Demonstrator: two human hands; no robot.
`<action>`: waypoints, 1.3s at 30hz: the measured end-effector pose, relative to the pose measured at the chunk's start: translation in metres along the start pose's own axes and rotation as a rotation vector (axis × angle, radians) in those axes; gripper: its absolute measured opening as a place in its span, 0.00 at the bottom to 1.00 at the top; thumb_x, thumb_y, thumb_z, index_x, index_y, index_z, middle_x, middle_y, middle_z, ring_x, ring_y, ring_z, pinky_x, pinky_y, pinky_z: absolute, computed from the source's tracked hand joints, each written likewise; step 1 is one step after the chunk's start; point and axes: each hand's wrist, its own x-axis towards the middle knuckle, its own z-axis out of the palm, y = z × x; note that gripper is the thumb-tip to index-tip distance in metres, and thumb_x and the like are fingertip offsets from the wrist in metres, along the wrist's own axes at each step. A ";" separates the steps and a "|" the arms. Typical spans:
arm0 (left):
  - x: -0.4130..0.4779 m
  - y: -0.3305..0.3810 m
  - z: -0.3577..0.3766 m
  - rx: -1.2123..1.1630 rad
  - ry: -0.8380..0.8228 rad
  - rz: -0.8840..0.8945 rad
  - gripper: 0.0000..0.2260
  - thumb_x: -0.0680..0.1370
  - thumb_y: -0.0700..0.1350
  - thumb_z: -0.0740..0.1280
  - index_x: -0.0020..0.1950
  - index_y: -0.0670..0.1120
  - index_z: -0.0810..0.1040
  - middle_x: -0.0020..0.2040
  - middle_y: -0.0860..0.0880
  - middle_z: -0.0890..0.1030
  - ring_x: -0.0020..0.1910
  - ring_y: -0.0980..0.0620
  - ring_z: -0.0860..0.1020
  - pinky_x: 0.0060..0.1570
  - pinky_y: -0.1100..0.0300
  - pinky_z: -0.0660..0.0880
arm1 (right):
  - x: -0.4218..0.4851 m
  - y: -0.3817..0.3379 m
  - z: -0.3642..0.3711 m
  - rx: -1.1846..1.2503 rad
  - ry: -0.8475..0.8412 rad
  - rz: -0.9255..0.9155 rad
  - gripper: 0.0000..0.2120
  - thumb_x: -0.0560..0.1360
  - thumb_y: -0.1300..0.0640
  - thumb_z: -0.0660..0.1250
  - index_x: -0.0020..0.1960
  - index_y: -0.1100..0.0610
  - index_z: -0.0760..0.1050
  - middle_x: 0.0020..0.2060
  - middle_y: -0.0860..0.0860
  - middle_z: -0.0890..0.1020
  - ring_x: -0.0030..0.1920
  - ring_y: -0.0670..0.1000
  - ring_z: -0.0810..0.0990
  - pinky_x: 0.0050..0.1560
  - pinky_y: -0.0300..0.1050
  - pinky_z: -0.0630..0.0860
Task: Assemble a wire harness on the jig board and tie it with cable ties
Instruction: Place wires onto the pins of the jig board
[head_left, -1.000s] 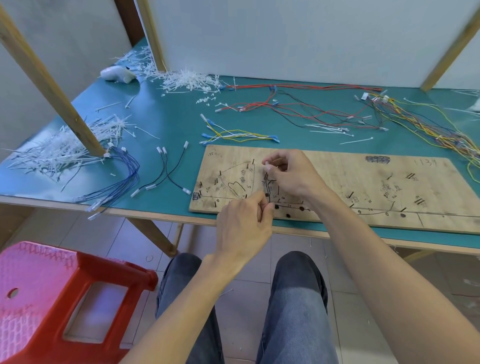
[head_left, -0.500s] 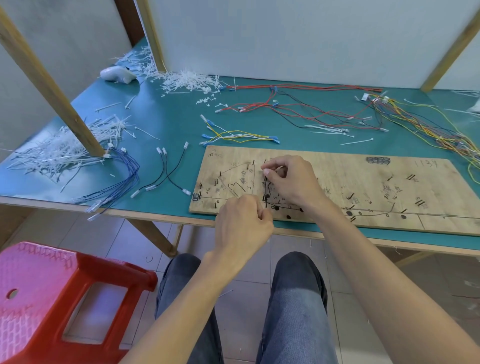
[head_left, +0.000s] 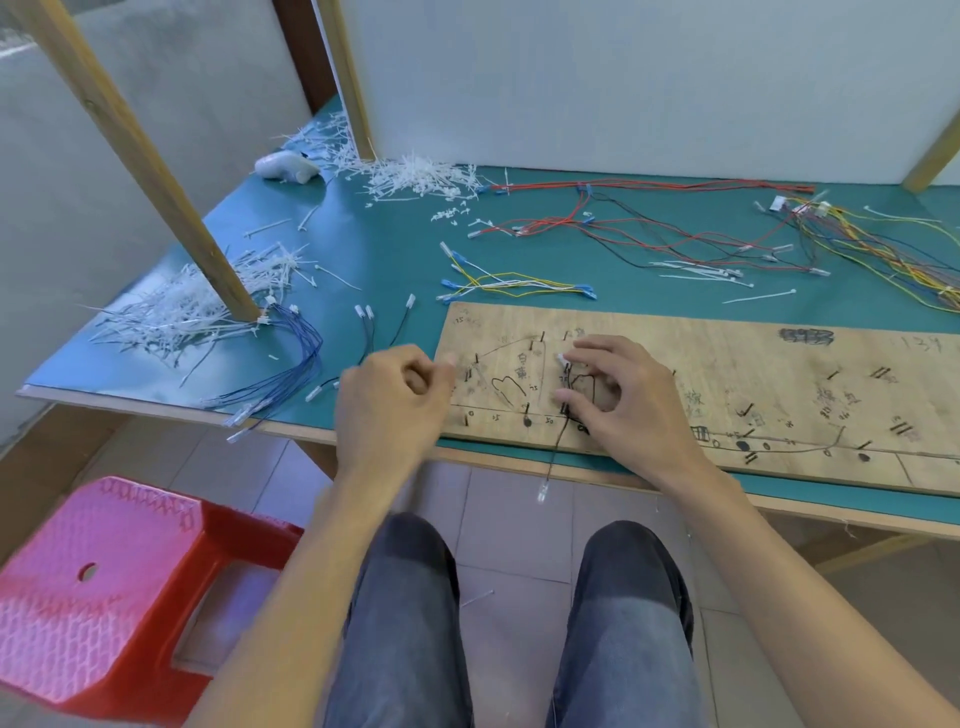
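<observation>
One teal worktop (head_left: 395, 249) is seen, and on its near right part one long wooden jig board (head_left: 727, 364) is laid flat, marked with black lines and small pegs. Below the worktop edge, at the left, one red plastic stool (head_left: 104, 587) is placed on the tiled floor.

Two heaps of white cable ties are counted: one heap (head_left: 176, 312) is spread around the foot of a wooden post at the left, and a second heap (head_left: 415, 176) lies at the back near the white partition. One bundle of blue wires (head_left: 291, 364) is curved beside the left heap. One group of red and black wires (head_left: 649, 228) is stretched across the back, and one bundle of mostly yellow wires (head_left: 893, 249) lies at the far right. One small set of yellow and white wires (head_left: 509, 283) lies just behind the board.

Two hands are shown. The right hand (head_left: 618, 400) is rested on the left part of the board, its fingers curled, and a black wire (head_left: 558, 441) is pressed there under the fingertips; the wire's free end with a small white connector (head_left: 542, 492) hangs over the worktop edge. The left hand (head_left: 389, 405) is closed loosely into a fist just beside the board's left end; whether anything is held inside it cannot be told.
</observation>
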 end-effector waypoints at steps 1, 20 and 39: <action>0.016 -0.011 -0.011 0.039 0.104 -0.028 0.15 0.79 0.56 0.70 0.36 0.51 0.79 0.27 0.57 0.78 0.30 0.57 0.78 0.32 0.62 0.70 | 0.000 0.001 0.000 0.019 0.006 0.000 0.18 0.76 0.53 0.79 0.64 0.54 0.84 0.65 0.46 0.81 0.66 0.48 0.78 0.69 0.52 0.75; 0.102 -0.094 -0.032 0.351 0.164 -0.236 0.09 0.77 0.41 0.66 0.53 0.51 0.84 0.47 0.43 0.85 0.49 0.36 0.82 0.45 0.48 0.79 | 0.001 0.004 0.004 0.130 0.065 -0.002 0.09 0.78 0.55 0.75 0.58 0.50 0.85 0.56 0.42 0.82 0.52 0.45 0.80 0.52 0.30 0.72; 0.059 -0.016 -0.051 0.042 0.430 0.395 0.08 0.86 0.43 0.63 0.56 0.40 0.80 0.51 0.42 0.79 0.38 0.49 0.74 0.43 0.58 0.73 | 0.000 -0.003 -0.001 0.202 0.135 0.044 0.06 0.80 0.50 0.74 0.56 0.48 0.84 0.55 0.39 0.82 0.58 0.46 0.78 0.55 0.45 0.78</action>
